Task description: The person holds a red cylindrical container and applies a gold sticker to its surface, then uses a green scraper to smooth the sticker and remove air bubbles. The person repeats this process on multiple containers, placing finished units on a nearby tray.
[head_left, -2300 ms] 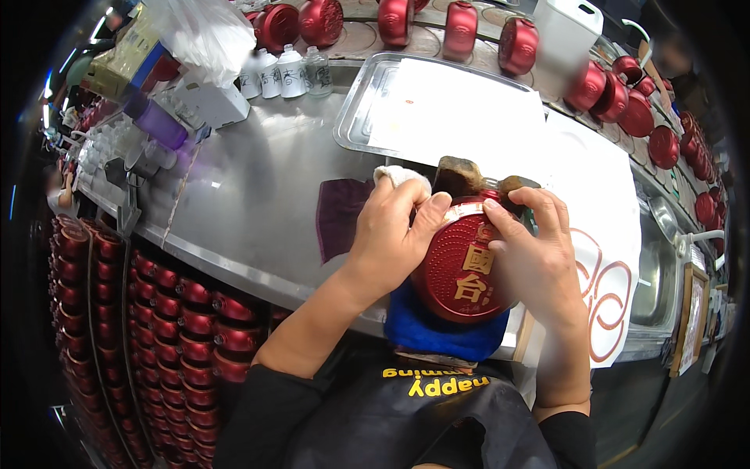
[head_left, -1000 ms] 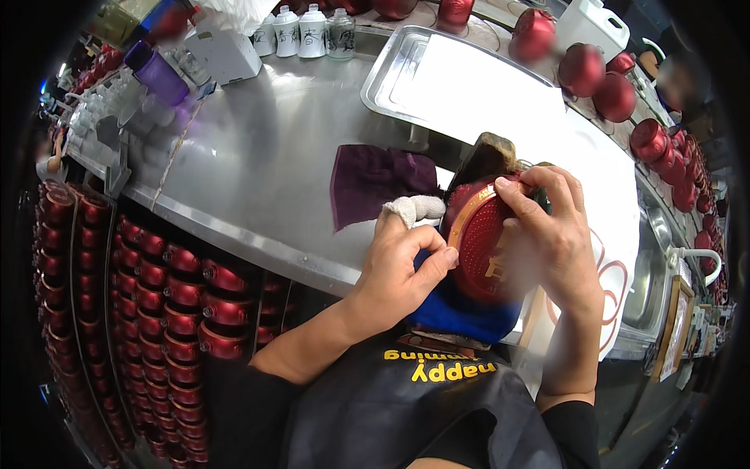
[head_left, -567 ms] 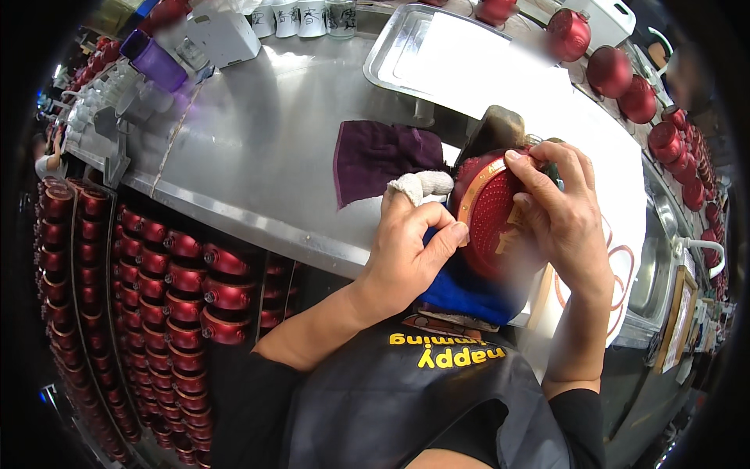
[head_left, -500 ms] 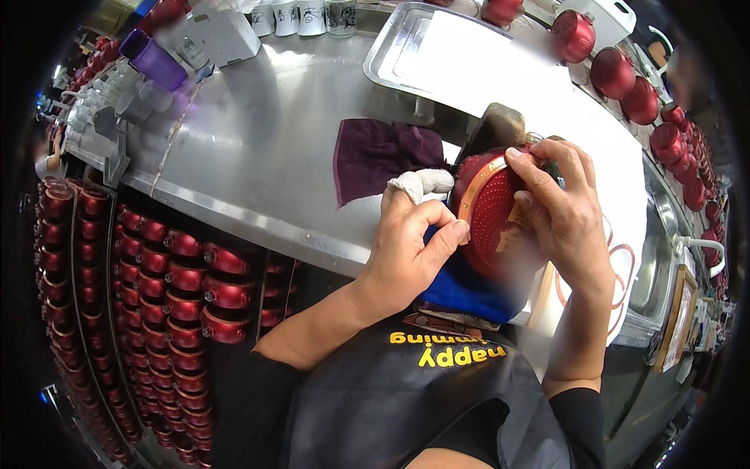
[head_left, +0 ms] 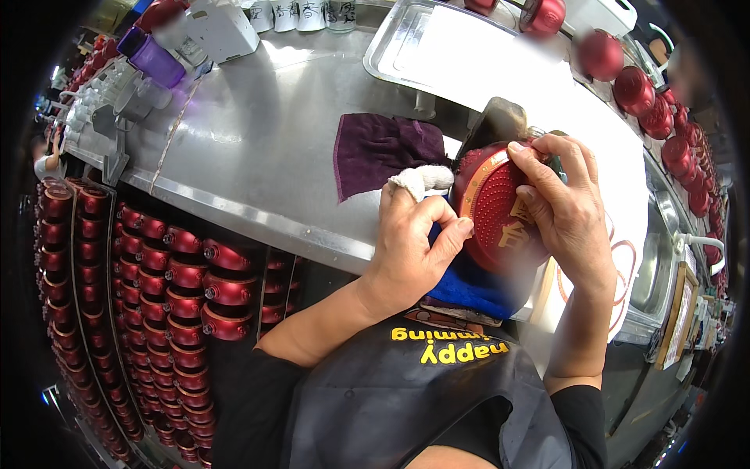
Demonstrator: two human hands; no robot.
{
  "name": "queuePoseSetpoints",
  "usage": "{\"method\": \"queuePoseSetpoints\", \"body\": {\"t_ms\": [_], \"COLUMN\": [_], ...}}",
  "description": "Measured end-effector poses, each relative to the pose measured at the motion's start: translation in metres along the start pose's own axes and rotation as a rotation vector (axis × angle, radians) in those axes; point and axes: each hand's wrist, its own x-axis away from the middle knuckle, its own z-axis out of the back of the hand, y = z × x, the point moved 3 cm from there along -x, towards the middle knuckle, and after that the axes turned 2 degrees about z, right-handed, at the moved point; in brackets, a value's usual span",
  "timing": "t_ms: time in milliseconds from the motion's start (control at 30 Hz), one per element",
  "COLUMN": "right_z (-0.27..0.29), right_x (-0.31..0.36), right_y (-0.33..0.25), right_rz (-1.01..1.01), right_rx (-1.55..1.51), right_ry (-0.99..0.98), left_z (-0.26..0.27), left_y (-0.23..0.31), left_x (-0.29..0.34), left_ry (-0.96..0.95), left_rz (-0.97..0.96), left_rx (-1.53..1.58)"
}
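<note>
A round red pot [head_left: 500, 219], with raised dots and gold characters, lies tilted in front of me over a blue cloth [head_left: 484, 288]. An orange-gold strip [head_left: 474, 190] curves along its rim. My left hand [head_left: 418, 238] pinches thumb and index finger together at the strip's lower end; white wrapping covers some of its fingers. At the upper end of the strip, my right hand [head_left: 566, 195] presses with its fingertips, its thumb resting against the pot's face. A dark, worn block [head_left: 504, 121] sits just behind the pot. A purple cloth [head_left: 383, 156] lies beside my left hand.
A metal tray [head_left: 402, 47] stands on the steel table [head_left: 266, 148]. Red pots [head_left: 634, 90] line the far right. Racks of red pots [head_left: 187, 273] stand below the table at left. Orange strips [head_left: 625, 258] lie by my right forearm. A purple cup [head_left: 156, 62] stands far left.
The row of red pots at the far right has shifted toward the upper left. My hands and the pot between them have barely moved.
</note>
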Motion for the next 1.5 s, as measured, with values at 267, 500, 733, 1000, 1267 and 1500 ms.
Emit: {"method": "queuePoseSetpoints", "body": {"t_ms": [267,500,733,1000,1267,1500], "right_z": [0.002,0.006,0.000,0.039,0.010,0.012], "right_x": [0.001,-0.005,0.007,0.038,0.068,0.052], "right_y": [0.000,-0.003,0.004,-0.019,-0.030,-0.036], "right_rz": [0.009,0.016,-0.004,-0.319,-0.539,-0.480], "right_rx": [-0.012,-0.020,-0.037,-0.537,-0.698,-0.589], "right_ry": [-0.006,0.006,-0.006,0.295,0.060,0.009], "left_z": [0.010,0.008,0.003,0.006,-0.004,-0.005], "left_y": [-0.007,-0.010,-0.006,-0.015,-0.008,-0.006], "left_x": [-0.003,-0.032,0.005,0.029,0.033,0.033], "left_ry": [0.115,-0.035,0.000,0.027,0.044,0.060], "left_rz": [-0.367,-0.477,-0.472,-0.315,-0.355,-0.367], "left_rx": [-0.218,-0.387,-0.383,-0.295,-0.403,-0.431]}}
